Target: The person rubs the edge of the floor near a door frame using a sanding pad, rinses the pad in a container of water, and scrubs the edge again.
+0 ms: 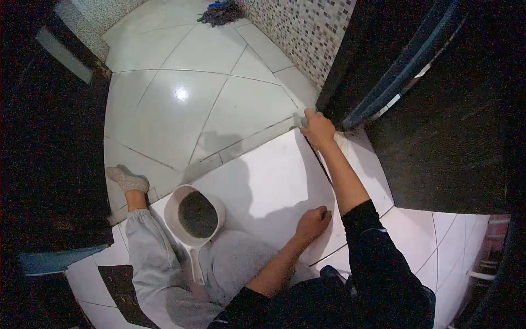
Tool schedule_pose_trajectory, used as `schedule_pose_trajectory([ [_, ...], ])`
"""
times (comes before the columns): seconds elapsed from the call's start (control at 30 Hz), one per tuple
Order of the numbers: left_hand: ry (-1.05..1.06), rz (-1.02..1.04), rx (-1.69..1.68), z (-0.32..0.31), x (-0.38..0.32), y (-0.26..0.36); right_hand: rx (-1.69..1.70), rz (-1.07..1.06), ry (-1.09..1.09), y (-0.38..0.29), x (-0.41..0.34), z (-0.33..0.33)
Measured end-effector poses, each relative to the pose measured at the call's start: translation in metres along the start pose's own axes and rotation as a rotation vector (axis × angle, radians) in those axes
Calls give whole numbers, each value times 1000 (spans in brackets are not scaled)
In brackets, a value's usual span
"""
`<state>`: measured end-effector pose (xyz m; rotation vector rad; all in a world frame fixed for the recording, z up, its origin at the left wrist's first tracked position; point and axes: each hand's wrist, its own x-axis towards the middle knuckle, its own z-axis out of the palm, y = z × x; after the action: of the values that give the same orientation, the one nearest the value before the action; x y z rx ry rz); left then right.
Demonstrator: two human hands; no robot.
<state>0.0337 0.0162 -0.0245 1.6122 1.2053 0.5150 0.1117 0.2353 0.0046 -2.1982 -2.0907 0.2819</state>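
Note:
My right hand [319,128] reaches down to the floor seam beside the foot of the dark door frame. Its fingers point at the corner, and whether they hold something small is hidden. Lower down, my left hand [313,224] is curled over the white floor tile [279,172], its fingertips turned out of sight. A white long-handled dipper [170,214] with a dark grey mass [198,214] inside sits between my legs, its handle toward me. A dark joint line [318,158] runs along the tile edge under my right forearm.
My socked foot [129,179] rests on the left by the threshold strip [230,152]. Dark door panels [444,164] stand at the right, and another dark panel [53,164] at the left. A mop head [222,15] lies far off beside the mosaic-tiled wall [300,33].

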Motion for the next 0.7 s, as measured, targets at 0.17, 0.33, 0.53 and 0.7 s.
schedule_pose_trajectory([
  [0.17,29,-29,-51,-7,-5,-5,55,-26,-55,24,-54,4],
  [0.33,30,16,-159,9,-4,4,35,31,-25,23,-67,3],
  [0.53,-49,-37,13,6,-1,2,35,24,86,5,3,9],
  [0.7,3,-4,-28,8,1,-10,38,1,70,33,-33,20],
])
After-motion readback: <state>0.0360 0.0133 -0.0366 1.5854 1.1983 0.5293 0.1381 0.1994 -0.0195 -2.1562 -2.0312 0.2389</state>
